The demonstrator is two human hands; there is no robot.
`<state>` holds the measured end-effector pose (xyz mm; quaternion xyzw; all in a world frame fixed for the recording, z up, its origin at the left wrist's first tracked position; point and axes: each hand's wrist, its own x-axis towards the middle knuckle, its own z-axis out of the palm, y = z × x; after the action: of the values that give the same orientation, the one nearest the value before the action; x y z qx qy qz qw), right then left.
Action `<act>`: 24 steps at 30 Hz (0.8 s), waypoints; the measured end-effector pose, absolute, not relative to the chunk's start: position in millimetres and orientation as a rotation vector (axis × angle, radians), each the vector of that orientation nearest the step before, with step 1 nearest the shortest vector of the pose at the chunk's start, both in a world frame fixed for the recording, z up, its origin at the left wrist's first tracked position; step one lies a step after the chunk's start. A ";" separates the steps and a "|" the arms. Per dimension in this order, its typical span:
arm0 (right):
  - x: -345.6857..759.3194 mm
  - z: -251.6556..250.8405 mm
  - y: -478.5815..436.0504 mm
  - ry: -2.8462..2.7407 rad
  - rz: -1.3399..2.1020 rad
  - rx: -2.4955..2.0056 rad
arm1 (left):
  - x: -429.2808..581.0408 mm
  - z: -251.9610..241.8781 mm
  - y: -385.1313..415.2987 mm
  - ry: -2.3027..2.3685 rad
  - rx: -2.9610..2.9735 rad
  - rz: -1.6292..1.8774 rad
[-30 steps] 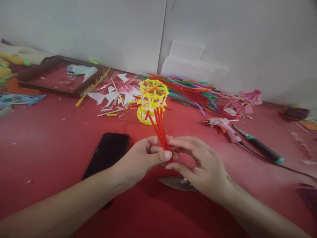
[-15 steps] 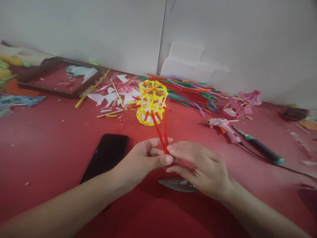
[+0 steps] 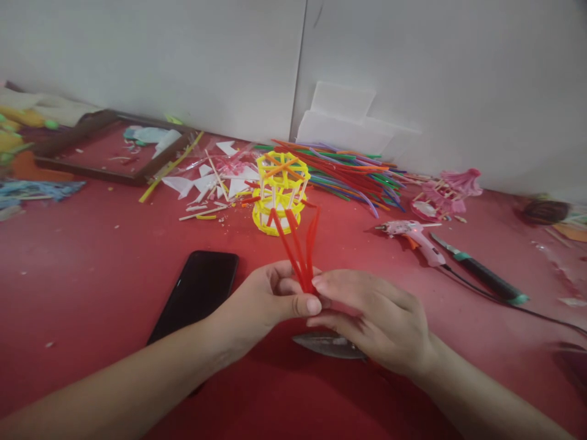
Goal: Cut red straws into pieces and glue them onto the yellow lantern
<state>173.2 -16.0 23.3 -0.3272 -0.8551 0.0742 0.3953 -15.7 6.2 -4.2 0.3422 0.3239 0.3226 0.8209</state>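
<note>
Several red pipe cleaners (image 3: 297, 250) stand up fanned out from between my fingertips. My left hand (image 3: 279, 293) pinches them near their lower ends, thumb on the near side. From the right, my right hand (image 3: 371, 311) has its fingertips closed on the same lower ends. Behind them a yellow two-tier frame (image 3: 281, 192), with orange cross pieces on top, pale upright sticks and red bits at its sides, stands on the red table. Under my right hand lies a dark pointed metal blade (image 3: 328, 344), its other end hidden.
A black phone (image 3: 197, 293) lies by my left forearm. Colourful pipe cleaners (image 3: 353, 174) are heaped at the back. At right are a pink glue gun (image 3: 415, 238) with cord, a green-black handled tool (image 3: 488, 278) and a pink model (image 3: 447, 192). A brown frame (image 3: 87, 168) lies at left.
The red pipe cleaners between my fingers have spread apart; several tips now show where two showed before. Both hands stay nearly in place.
</note>
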 end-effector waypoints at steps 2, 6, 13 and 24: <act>173.0 24.6 -16.5 -2.182 0.191 -0.850 | -16.3 -4.0 6.1 0.724 0.740 0.675; 172.0 24.0 -16.1 -2.165 0.176 -0.820 | -16.2 -2.0 6.0 0.740 0.711 0.652; 167.0 18.8 -15.9 -1.978 0.174 -0.935 | -14.2 2.6 5.9 0.665 0.646 0.751; 160.2 17.2 -24.7 -1.665 0.929 -1.142 | -19.8 0.8 6.0 0.646 0.795 0.864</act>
<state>160.2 -24.7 17.2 -0.4605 -0.6715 0.3746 0.4436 -19.8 6.0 0.8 0.3682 0.2994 0.4005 0.7838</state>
